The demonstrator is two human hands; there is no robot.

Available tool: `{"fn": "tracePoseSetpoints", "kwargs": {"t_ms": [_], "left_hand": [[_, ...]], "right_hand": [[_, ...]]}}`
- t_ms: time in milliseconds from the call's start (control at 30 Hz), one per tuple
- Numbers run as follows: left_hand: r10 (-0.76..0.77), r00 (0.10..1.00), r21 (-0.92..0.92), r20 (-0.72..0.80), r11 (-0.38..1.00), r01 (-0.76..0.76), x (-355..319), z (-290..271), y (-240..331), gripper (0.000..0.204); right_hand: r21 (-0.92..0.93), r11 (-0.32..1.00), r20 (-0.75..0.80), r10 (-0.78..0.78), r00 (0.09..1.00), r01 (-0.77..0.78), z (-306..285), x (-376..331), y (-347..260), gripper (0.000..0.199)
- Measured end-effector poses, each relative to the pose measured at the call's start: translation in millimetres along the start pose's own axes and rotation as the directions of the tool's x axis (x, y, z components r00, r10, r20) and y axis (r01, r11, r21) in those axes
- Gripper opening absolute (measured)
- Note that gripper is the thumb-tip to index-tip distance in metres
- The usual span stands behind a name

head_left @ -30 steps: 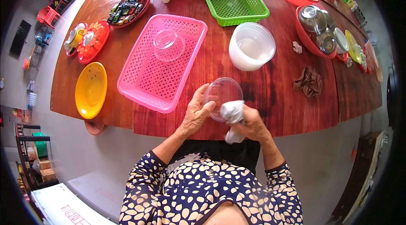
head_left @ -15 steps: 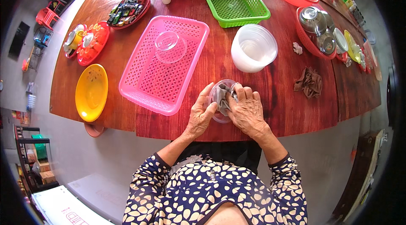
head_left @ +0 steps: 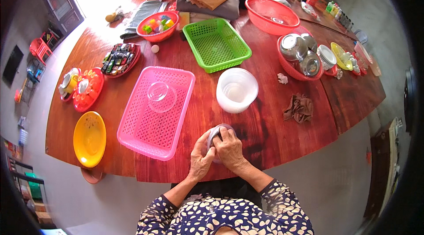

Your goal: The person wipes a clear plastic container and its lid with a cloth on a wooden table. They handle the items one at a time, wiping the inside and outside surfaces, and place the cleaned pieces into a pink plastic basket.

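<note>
1. Both hands meet at the near edge of the wooden surface [head_left: 265, 129], just in front of the person's body.
2. Left hand [head_left: 201, 160] is curled round the left side of a small clear bowl [head_left: 217, 130], fingers wrapped on its wall, so it grips the bowl.
3. Right hand [head_left: 229, 149] lies over the bowl's top and right side, fingers bent down and pressed into it. A bit of pale cloth shows under the fingers; can't tell how much of it the hand has hold of.
4. The bowl sits between the two hands, mostly hidden by them; only its upper rim shows. Can't tell whether it rests on the surface or is lifted just above it.
5. Just left of the hands: a pink slotted tray [head_left: 154, 111] w/ a clear bowl lying in it [head_left: 161, 96].
6. Just beyond the hands: a stack of white plastic bowls [head_left: 236, 90], near but apart from them.
7. Right of the hands, well apart: a crumpled brown rag [head_left: 299, 108].
8. Far left near the edge: a yellow plate [head_left: 89, 138].
9. Further back: a green basket [head_left: 216, 44], and a red basin w/ steel bowls [head_left: 300, 56] at right.
</note>
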State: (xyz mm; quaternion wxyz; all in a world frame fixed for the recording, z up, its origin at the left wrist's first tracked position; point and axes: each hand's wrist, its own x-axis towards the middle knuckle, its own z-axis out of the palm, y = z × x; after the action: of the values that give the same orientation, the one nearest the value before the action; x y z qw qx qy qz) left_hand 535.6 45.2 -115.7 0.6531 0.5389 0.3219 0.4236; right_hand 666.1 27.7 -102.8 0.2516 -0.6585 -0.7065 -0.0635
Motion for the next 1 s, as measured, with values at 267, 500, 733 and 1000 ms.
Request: {"fn": "tracePoseSetpoints", "kwargs": {"t_ms": [267,500,733,1000], "left_hand": [[0.013,0.998,0.103,0.062,0.995,-0.02,0.5,-5.6,-13.4,0.055],[-0.045,0.998,-0.017,0.04,0.999,0.046,-4.9,-2.7,-3.0,0.055],[-0.09,0.995,-0.098,0.037,0.991,0.094,-0.3,-10.3,-5.8,0.053],[-0.12,0.976,-0.058,0.179,0.99,0.132,1.6,-17.9,-1.1,0.055]], "right_hand": [[0.294,0.944,0.441,0.007,0.897,-0.152,-7.5,-18.7,7.4,0.025],[0.228,0.924,0.01,0.313,0.95,-0.307,5.4,-8.6,-6.4,0.027],[0.42,0.908,0.318,-0.137,0.938,-0.01,-2.1,-11.1,10.6,0.024],[0.507,0.843,0.277,-0.358,0.892,0.181,-24.4,-21.0,15.8,0.03]]}}
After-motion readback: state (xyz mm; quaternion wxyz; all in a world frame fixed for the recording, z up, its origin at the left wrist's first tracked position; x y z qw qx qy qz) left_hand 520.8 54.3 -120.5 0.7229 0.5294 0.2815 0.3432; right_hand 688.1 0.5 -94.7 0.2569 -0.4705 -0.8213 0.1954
